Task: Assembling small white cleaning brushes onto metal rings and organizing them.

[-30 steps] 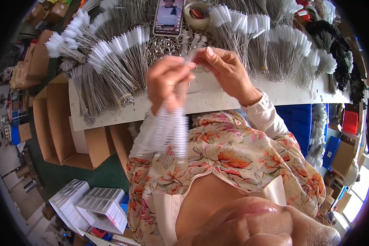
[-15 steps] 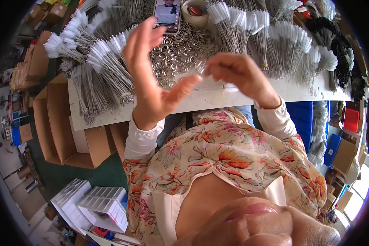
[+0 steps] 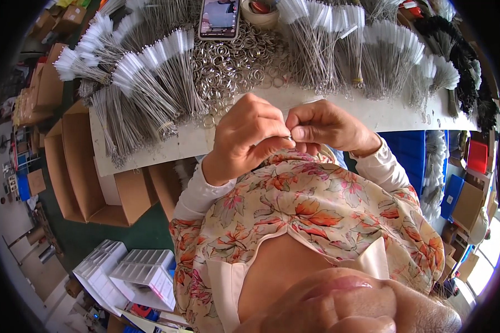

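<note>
My left hand (image 3: 250, 133) and my right hand (image 3: 333, 129) meet in front of my chest, just off the table's near edge. Both are closed in a pinch, fingertips nearly touching. Between them shows a sliver of a small metal ring (image 3: 288, 137); the fingers hide most of it. Beyond my hands, a heap of loose metal rings (image 3: 236, 66) is spread on the white table (image 3: 394, 116). Bundles of thin wire-handled brushes with white bristles flank the heap, one bundle (image 3: 144, 83) to the left and another (image 3: 322, 44) to the right.
A phone (image 3: 219, 22) with a lit screen lies behind the rings, beside a round bowl (image 3: 260, 15). Black brushes (image 3: 455, 66) lie at the far right. Open cardboard boxes (image 3: 94, 172) stand left below the table; a blue bin (image 3: 404, 161) is under its right side.
My left hand, spread open before, has come down and right and closed in a pinch against my right hand. My right hand has moved nearer my body.
</note>
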The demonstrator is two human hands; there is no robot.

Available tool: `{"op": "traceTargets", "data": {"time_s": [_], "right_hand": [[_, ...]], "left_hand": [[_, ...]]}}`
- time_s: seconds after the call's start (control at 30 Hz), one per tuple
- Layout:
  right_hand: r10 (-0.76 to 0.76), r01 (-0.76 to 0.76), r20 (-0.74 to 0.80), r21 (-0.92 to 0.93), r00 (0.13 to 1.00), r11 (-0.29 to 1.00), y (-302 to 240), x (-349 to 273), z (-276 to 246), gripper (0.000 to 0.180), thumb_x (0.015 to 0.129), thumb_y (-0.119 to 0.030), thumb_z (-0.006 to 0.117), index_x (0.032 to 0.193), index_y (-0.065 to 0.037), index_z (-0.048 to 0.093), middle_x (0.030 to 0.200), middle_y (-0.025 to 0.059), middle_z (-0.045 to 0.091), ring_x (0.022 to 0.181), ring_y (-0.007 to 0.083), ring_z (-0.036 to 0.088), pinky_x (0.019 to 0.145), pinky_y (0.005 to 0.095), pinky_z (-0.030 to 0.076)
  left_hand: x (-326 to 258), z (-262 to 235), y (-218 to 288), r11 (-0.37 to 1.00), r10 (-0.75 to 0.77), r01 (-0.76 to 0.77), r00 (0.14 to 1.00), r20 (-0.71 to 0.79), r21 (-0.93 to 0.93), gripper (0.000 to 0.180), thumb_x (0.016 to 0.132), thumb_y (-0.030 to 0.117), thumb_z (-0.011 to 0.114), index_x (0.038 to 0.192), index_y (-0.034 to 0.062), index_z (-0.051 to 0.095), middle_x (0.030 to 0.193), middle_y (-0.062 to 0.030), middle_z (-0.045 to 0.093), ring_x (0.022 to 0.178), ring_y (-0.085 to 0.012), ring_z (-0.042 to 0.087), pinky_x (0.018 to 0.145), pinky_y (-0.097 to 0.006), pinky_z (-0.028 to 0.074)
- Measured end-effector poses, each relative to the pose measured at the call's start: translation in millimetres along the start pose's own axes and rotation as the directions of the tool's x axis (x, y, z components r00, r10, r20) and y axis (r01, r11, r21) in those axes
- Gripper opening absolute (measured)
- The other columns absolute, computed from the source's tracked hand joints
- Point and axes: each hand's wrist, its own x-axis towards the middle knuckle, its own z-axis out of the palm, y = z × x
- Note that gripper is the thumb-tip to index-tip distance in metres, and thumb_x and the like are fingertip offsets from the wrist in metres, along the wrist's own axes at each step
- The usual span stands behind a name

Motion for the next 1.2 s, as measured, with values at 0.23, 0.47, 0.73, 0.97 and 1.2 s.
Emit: {"op": "traceTargets", "data": {"time_s": [0.23, 0.47, 0.73, 0.97, 1.2], "right_hand": [[-0.258, 0.114, -0.146, -0.625, 0.955, 0.773, 25, -23, -26, 0.015, 0.086, -0.014, 0.057, 0.085, 0.000, 0.061, 0.067, 0.0075, 0.058, 0.059, 0.0167, 0.056, 0.054, 0.0284, 0.044], [-0.282, -0.537, -0.521, -0.843, 0.806, 0.024, 107, -78, -60, 0.006, 0.081, -0.011, 0.056, 0.081, -0.006, 0.060, 0.073, 0.0101, 0.060, 0.068, 0.0310, 0.060, 0.060, 0.0401, 0.046], [-0.400, -0.316, -0.481, -0.855, 0.780, 0.411, 99, -62, -48, 0.005, 0.080, -0.010, 0.059, 0.079, -0.005, 0.060, 0.073, 0.0092, 0.061, 0.064, 0.0285, 0.061, 0.055, 0.0375, 0.047], [-0.578, 0.072, -0.287, -0.852, 0.764, 0.518, 75, -1, -5, 0.006, 0.077, -0.008, 0.064, 0.077, -0.005, 0.059, 0.067, 0.0074, 0.059, 0.057, 0.0257, 0.059, 0.049, 0.0339, 0.047], [-0.548, 0.105, -0.184, -0.885, 0.816, 0.453, 69, 41, 14, 0.007, 0.078, -0.013, 0.064, 0.079, -0.007, 0.060, 0.080, 0.0029, 0.059, 0.056, 0.0246, 0.058, 0.049, 0.0344, 0.047]], "left_hand": [[-34, 9, -10, 0.936, -0.233, 0.247, 0.969, -0.083, 0.252, 0.022, 0.077, 0.019, 0.070, 0.091, 0.0039, 0.061, 0.076, -0.0070, 0.060, 0.063, -0.0158, 0.057, 0.056, -0.028, 0.046], [-98, 4, -32, 0.538, -0.657, 0.720, 0.684, -0.317, 0.439, 0.025, 0.080, 0.021, 0.068, 0.093, 0.0018, 0.060, 0.060, -0.0062, 0.058, 0.048, -0.0150, 0.056, 0.047, -0.027, 0.045], [-102, 9, -45, 0.552, -0.680, 0.744, 0.663, -0.313, 0.378, 0.020, 0.079, 0.020, 0.069, 0.085, 0.0033, 0.059, 0.064, -0.0073, 0.059, 0.052, -0.0169, 0.057, 0.050, -0.029, 0.045], [-98, 15, -43, 0.580, -0.602, 0.667, 0.738, -0.307, 0.466, 0.016, 0.080, 0.015, 0.066, 0.084, 0.0023, 0.058, 0.069, -0.0072, 0.057, 0.054, -0.0174, 0.055, 0.049, -0.029, 0.044], [-100, 10, -40, 0.727, -0.629, 0.678, 0.719, -0.295, 0.105, 0.011, 0.082, 0.006, 0.063, 0.086, -0.0021, 0.056, 0.087, -0.0097, 0.062, 0.066, -0.0134, 0.061, 0.058, -0.024, 0.050]]}}
